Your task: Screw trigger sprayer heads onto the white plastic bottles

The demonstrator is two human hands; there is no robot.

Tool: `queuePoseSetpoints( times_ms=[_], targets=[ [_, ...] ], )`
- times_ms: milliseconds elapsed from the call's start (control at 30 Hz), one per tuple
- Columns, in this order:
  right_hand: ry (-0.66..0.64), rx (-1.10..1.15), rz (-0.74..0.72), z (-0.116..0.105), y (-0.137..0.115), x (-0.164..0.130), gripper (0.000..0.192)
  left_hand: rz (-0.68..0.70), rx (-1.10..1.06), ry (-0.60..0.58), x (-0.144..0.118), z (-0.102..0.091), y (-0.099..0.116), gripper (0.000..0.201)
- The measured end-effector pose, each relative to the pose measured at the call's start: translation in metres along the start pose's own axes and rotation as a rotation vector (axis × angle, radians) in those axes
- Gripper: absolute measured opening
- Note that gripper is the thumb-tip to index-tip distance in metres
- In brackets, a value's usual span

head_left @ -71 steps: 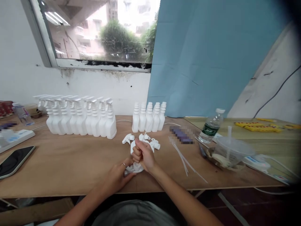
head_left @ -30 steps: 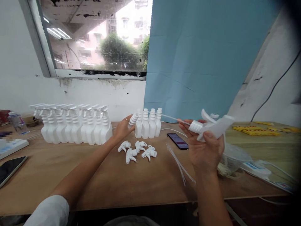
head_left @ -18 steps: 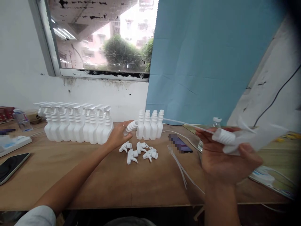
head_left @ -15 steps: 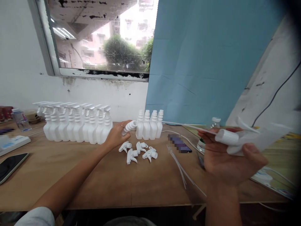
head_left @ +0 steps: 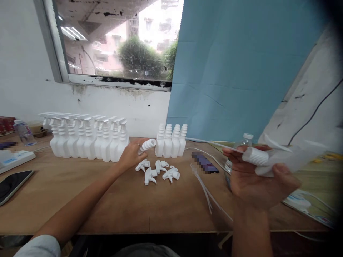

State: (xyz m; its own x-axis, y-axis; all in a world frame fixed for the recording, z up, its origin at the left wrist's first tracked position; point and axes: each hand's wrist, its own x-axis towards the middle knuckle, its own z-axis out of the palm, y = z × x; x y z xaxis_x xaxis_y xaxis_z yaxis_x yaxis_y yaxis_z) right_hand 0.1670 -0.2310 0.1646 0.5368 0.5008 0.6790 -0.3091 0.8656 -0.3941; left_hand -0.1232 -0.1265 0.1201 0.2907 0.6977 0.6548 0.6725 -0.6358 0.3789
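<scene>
My left hand is closed around a white spray bottle, whose open ribbed neck tilts up to the right; its body is mostly hidden by the hand. Raised at the right, my right hand grips a white trigger sprayer head. A thin dip tube runs from its cap leftward, toward the bottle's neck but above it. Several loose sprayer heads lie on the table below the left hand. Behind stand several uncapped white bottles.
A row of bottles with sprayer heads stands along the wall at left. Loose thin tubes and a phone lie right of centre. Another phone, a power strip and a clear bottle are at the left.
My right hand has shifted slightly left and down with the sprayer head and tube. The left hand holds the bottle almost as before; the whole view has moved a little.
</scene>
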Motion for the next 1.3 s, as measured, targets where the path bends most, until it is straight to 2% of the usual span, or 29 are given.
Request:
queuePoseSetpoints(
  times_ms=[133,200,267,367,467,533,633,767,867,967,1000,1067,1133,1167,1233,1300],
  targets=[
    [-0.032,-0.075,0.039,0.0,0.01,-0.006,0.019,0.034,-0.034,-0.015,-0.002,0.0,0.005,0.058],
    [-0.037,-0.2,0.071,0.0,0.018,-0.012,0.018,0.073,-0.058,-0.031,-0.005,-0.001,0.012,0.056],
    [-0.11,-0.378,0.102,0.001,0.025,-0.018,0.021,0.141,-0.084,-0.059,-0.011,-0.004,0.023,0.053],
    [-0.44,-0.592,0.128,0.016,0.03,-0.023,0.024,0.204,-0.141,-0.114,-0.023,-0.013,0.043,0.045],
    [-0.776,-0.604,0.096,0.044,0.03,-0.021,0.02,0.116,-0.23,-0.152,-0.037,-0.022,0.061,0.04],
    [-0.906,-0.544,0.136,0.065,0.031,-0.017,0.018,0.029,-0.323,-0.179,-0.043,-0.026,0.068,0.034],
    [-1.008,-0.435,0.316,0.089,0.039,-0.014,0.015,-0.08,-0.518,-0.195,-0.05,-0.026,0.07,0.033],
    [-1.047,-0.246,0.558,0.098,0.062,-0.019,0.022,-0.231,-0.737,-0.182,-0.056,-0.017,0.063,0.026],
    [-0.975,-0.115,0.691,0.096,0.08,-0.034,0.027,-0.28,-0.816,-0.234,-0.06,-0.009,0.051,0.019],
    [-0.876,-0.024,0.751,0.093,0.094,-0.053,0.034,-0.265,-0.808,-0.279,-0.061,-0.012,0.036,0.031],
    [-0.854,0.001,0.762,0.093,0.098,-0.058,0.036,-0.249,-0.798,-0.233,-0.06,-0.015,0.031,0.034],
    [-0.819,0.047,0.771,0.092,0.102,-0.066,0.036,-0.19,-0.802,-0.046,-0.056,-0.025,0.024,0.038],
    [-0.797,0.078,0.768,0.092,0.104,-0.069,0.034,-0.117,-0.834,0.143,-0.049,-0.035,0.026,0.042],
    [-0.789,0.086,0.767,0.092,0.104,-0.07,0.034,-0.087,-0.851,0.189,-0.045,-0.039,0.031,0.044],
    [-0.785,0.077,0.758,0.092,0.102,-0.071,0.033,-0.075,-0.891,0.168,-0.037,-0.043,0.045,0.047],
    [-0.775,0.061,0.739,0.091,0.1,-0.072,0.032,-0.105,-0.938,0.131,-0.031,-0.043,0.061,0.043]
  ],
)
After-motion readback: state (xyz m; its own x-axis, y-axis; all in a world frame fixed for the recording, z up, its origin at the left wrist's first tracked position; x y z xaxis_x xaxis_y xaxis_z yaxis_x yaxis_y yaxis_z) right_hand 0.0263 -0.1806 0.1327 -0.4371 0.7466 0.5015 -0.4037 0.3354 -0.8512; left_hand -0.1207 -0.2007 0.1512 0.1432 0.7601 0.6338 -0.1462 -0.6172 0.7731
